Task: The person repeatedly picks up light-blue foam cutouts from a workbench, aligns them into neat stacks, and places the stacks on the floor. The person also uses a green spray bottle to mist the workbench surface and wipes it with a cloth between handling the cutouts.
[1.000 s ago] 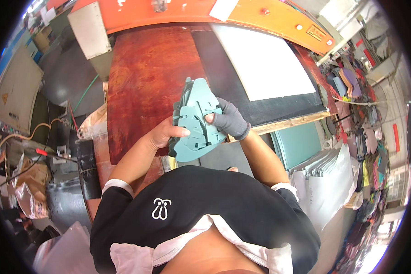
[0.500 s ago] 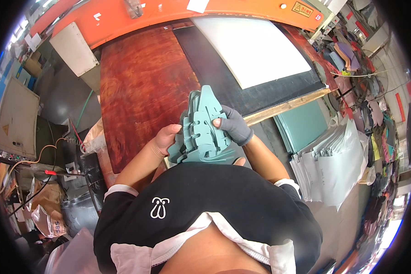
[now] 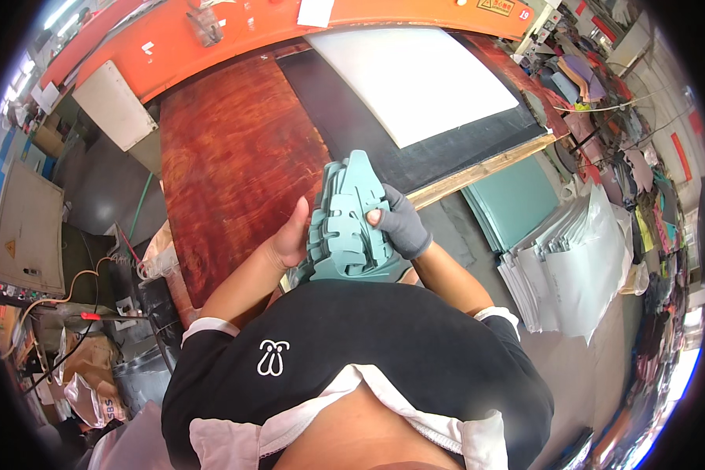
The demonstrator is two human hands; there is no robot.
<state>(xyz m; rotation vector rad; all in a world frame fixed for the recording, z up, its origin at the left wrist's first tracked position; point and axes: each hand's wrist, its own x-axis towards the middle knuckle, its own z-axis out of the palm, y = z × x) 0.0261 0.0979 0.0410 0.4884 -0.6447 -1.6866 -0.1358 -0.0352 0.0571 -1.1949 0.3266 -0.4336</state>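
A thick stack of teal, foam-like cut-out sheets (image 3: 345, 227) with slots and tabs is held upright in front of my chest, its narrow end pointing away. My right hand (image 3: 403, 225), in a grey glove with the thumb tip bare, grips the right side, thumb pressed on the near face. At the left edge of the stack is my bare left hand (image 3: 291, 233), thumb raised and flat palm turned to the sheets. Its fingers are partly hidden, and whether they touch the stack is hard to tell.
Ahead lies a reddish-brown board (image 3: 243, 149) beside a black mat (image 3: 446, 160) carrying a white slab (image 3: 419, 82). An orange machine beam (image 3: 251, 35) crosses behind. To the right stand teal sheets (image 3: 513, 204) and whitish wrapped sheets (image 3: 568, 266). A grey cabinet (image 3: 27, 227) is left.
My left thumb has lifted off the stack's side and the hand has straightened. The sheets sit more evenly together. My right hand keeps its grip; the view has shifted slightly.
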